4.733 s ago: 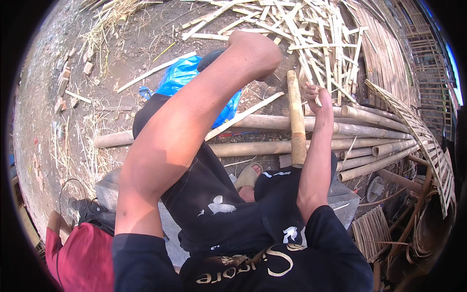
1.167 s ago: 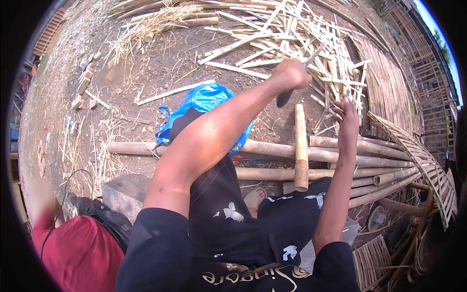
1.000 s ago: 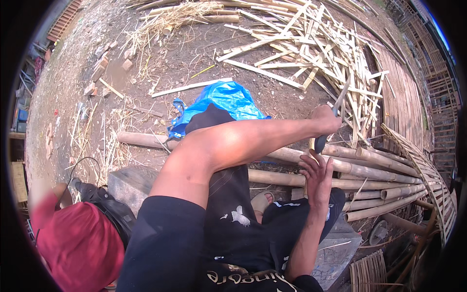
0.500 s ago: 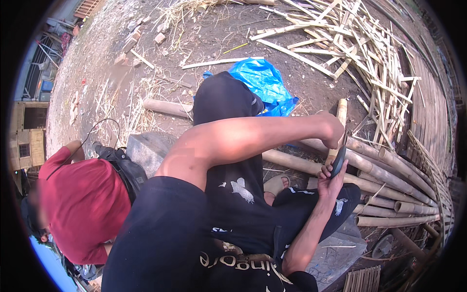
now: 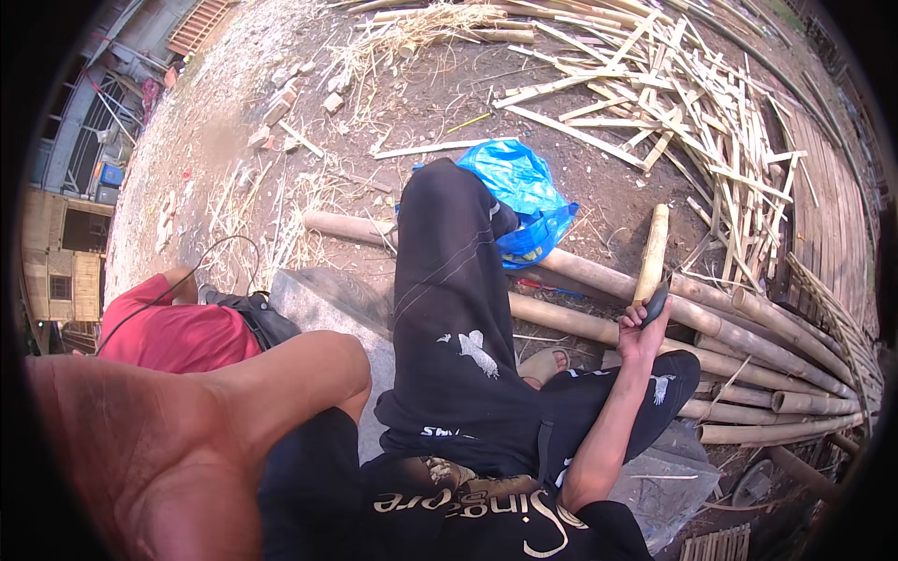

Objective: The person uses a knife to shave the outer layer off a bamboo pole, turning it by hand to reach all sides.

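At the right, my right hand [image 5: 643,327] is closed round a dark, flat, rounded object [image 5: 657,305]. A pale bamboo piece [image 5: 654,245] rises from beside the fingers, pointing away from me. Whether the dark object and the bamboo are joined, I cannot make out. My left arm is bent back at the elbow, and my left hand [image 5: 140,449] looms large at the lower left, close to the head. Its fingers do not show. Below lie my bent legs in dark trousers [image 5: 449,271], the right forearm resting over the right thigh.
Bamboo poles [image 5: 571,323] lie past my right knee. A heap of split bamboo strips [image 5: 692,103] covers the far right. A blue plastic bag [image 5: 513,192] rests beyond my left knee. At the left, a person in a red shirt [image 5: 182,327] sits near a grey stone block [image 5: 323,299].
My left hand has let go of the bamboo piece and swung back to the lower left, near the head. My right hand keeps its hold. The view has shifted slightly.
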Action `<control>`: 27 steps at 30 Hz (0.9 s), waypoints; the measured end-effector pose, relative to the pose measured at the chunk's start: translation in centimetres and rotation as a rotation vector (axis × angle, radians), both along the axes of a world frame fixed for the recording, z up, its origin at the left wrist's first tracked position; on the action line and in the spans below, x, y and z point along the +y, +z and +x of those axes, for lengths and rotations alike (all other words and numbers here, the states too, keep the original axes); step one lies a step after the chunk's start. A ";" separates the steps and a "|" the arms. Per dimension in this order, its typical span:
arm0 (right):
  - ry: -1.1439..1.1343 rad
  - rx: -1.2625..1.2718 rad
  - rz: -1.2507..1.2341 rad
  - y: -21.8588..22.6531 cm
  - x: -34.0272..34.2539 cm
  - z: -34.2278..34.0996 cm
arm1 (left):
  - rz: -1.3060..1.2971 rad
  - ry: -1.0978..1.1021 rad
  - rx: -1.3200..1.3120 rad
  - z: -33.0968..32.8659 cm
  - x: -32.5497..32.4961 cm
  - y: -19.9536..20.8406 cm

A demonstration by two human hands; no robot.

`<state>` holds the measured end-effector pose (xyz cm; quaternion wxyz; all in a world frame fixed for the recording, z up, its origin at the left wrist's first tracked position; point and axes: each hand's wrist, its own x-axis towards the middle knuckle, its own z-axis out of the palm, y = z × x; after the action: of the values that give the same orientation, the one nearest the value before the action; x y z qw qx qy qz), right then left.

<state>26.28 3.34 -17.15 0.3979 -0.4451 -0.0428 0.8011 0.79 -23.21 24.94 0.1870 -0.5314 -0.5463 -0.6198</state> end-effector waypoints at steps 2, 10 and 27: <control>0.022 0.000 -0.010 0.9 -0.3 -0.5 | 0.044 -0.008 0.022 0.5 -1.1 0.5; 0.093 -0.046 0.022 -0.5 -0.9 -0.5 | 0.182 -0.197 -0.015 -2.3 -1.7 -2.2; 0.181 -0.323 0.102 -2.5 -3.2 2.8 | 0.387 -0.382 -0.135 -5.8 -6.2 -4.2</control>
<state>29.08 0.17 -19.61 0.3343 -0.5418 -0.1863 0.7483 -4.97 -29.42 20.74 0.1279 -0.5367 -0.3190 -0.7707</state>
